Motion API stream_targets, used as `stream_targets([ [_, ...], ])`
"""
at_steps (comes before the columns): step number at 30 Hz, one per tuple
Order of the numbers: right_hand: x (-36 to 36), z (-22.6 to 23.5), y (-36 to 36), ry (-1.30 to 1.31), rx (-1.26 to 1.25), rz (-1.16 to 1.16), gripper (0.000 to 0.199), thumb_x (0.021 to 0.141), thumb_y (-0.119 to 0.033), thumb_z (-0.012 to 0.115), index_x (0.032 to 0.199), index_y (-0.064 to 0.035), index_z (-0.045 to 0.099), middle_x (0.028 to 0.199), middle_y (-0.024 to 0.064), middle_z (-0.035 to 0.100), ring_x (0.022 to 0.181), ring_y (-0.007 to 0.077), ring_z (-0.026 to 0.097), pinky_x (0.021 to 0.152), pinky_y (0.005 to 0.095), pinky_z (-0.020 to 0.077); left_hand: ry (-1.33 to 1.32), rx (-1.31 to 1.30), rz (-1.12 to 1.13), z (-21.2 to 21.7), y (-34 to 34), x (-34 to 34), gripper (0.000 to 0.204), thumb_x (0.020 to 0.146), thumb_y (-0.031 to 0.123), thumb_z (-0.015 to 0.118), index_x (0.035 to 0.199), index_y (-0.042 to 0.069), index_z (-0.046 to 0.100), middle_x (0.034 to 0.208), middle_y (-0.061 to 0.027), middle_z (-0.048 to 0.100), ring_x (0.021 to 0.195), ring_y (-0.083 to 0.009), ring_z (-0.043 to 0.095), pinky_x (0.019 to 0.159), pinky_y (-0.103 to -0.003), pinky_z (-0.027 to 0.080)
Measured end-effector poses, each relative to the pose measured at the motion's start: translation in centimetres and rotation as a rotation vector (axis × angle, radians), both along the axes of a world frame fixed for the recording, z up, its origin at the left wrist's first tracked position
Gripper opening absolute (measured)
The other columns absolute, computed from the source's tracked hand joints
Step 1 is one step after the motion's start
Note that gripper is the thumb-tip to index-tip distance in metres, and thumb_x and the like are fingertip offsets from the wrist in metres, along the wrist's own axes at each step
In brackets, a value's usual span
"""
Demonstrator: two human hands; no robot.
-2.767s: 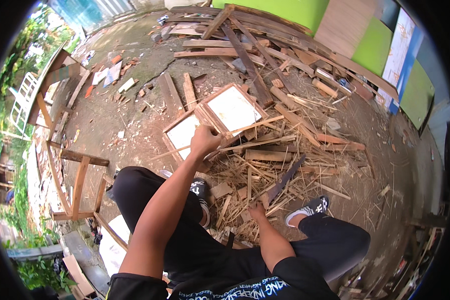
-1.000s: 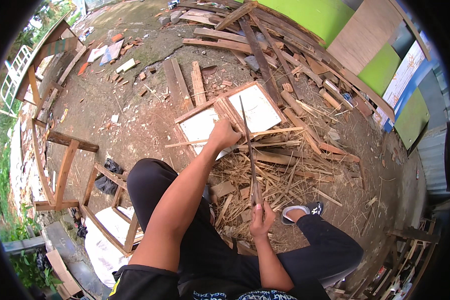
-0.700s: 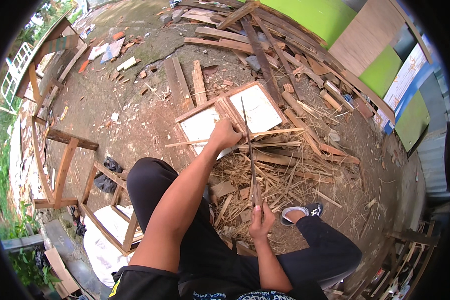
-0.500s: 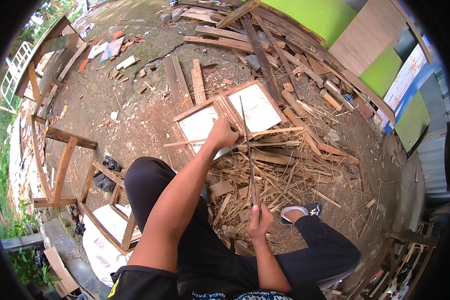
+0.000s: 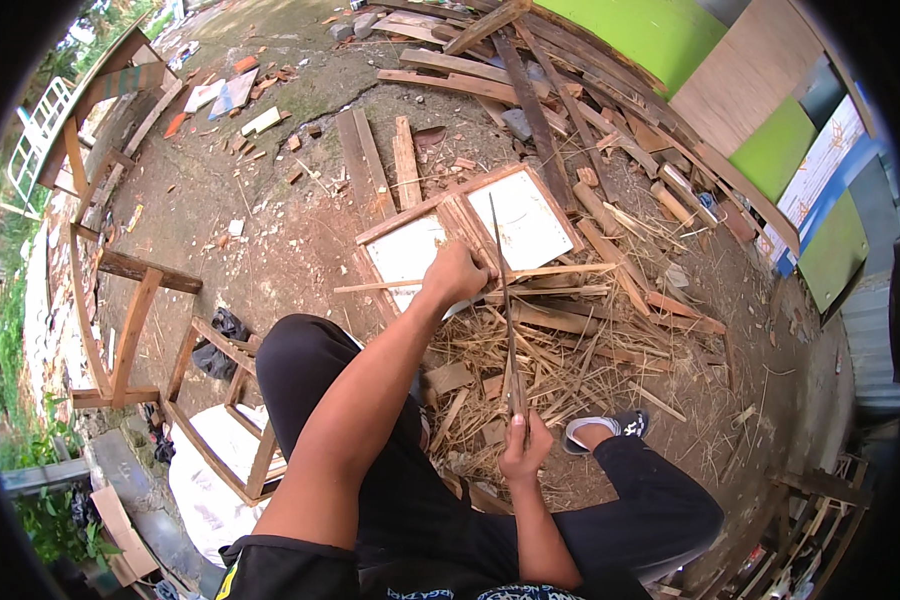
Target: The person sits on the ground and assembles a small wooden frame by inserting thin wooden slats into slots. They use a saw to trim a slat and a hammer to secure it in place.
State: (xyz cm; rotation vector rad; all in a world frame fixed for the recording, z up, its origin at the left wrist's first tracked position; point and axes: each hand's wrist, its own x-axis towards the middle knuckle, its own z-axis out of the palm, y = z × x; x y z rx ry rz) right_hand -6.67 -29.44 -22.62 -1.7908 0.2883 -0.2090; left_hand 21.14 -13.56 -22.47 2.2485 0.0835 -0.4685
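Note:
My right hand (image 5: 526, 446) is wrapped around the wooden handle of a machete (image 5: 507, 312). Its long dark blade points away from me and is seen nearly edge-on. My left hand (image 5: 457, 273) pinches a thin wooden strip (image 5: 560, 269) that lies crosswise, just left of where the blade meets or crosses it. Whether the blade touches the strip, I cannot tell. Beneath the strip is a wooden frame with white panels (image 5: 528, 215), split by a wide middle bar. The left fingertips are partly hidden behind the hand.
Split strips and shavings (image 5: 510, 370) cover the ground before me. Planks (image 5: 530, 110) are stacked at the far right, near green boards (image 5: 770, 140). A wooden chair frame (image 5: 130, 330) and white sack (image 5: 210, 490) are at my left. My shoe (image 5: 610, 428) stands right of the shavings.
The whole view has shifted slightly right and down. Both hands keep their grips, and the strip and machete hold nearly the same places relative to the frame.

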Motion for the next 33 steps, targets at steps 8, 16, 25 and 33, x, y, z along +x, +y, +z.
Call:
stream_targets([
  [8, -1.0, 0.8, -0.2, -0.030, -0.041, 0.022, 0.028, 0.104, -0.017, 0.051, 0.082, 0.0000, 0.055, 0.059, 0.0015, 0.044, 0.051, 0.0120, 0.040, 0.049, 0.0312, 0.0296, 0.069, -0.019, -0.026, 0.4, 0.2, 0.0, 0.024, 0.084, 0.028, 0.083, 0.081, 0.005, 0.082, 0.075, -0.0146, 0.076, 0.071, -0.0290, 0.073, 0.072, -0.041, 0.057],
  [16, -0.8, 0.4, -0.7, 0.023, -0.042, 0.032, 0.026, 0.102, -0.013, 0.053, 0.080, 0.0002, 0.052, 0.060, 0.0102, 0.044, 0.053, 0.0211, 0.042, 0.052, 0.0364, 0.0342, 0.032, -0.039, -0.008, 1.5, 0.2, -0.2, 0.023, 0.084, 0.027, 0.084, 0.081, 0.004, 0.082, 0.075, -0.0150, 0.075, 0.070, -0.0282, 0.073, 0.071, -0.041, 0.057],
  [25, -0.7, 1.3, -0.5, 0.054, -0.019, 0.015, 0.030, 0.103, -0.017, 0.054, 0.077, -0.0008, 0.052, 0.060, 0.0089, 0.046, 0.053, 0.0163, 0.045, 0.051, 0.0348, 0.0346, 0.059, -0.067, 0.005, 1.4, 0.2, -0.3, 0.025, 0.085, 0.028, 0.084, 0.084, 0.003, 0.082, 0.076, -0.0151, 0.076, 0.071, -0.0255, 0.074, 0.072, -0.040, 0.056],
  [33, 3.2, 0.8, -1.3, -0.002, 0.046, -0.018, 0.028, 0.104, -0.016, 0.054, 0.080, -0.0004, 0.052, 0.061, 0.0027, 0.048, 0.055, 0.0130, 0.044, 0.051, 0.0328, 0.0334, 0.042, -0.023, -0.069, 3.0, 0.4, -0.3, 0.027, 0.085, 0.027, 0.083, 0.086, 0.000, 0.080, 0.079, -0.0208, 0.075, 0.072, -0.0314, 0.073, 0.072, -0.042, 0.056],
])
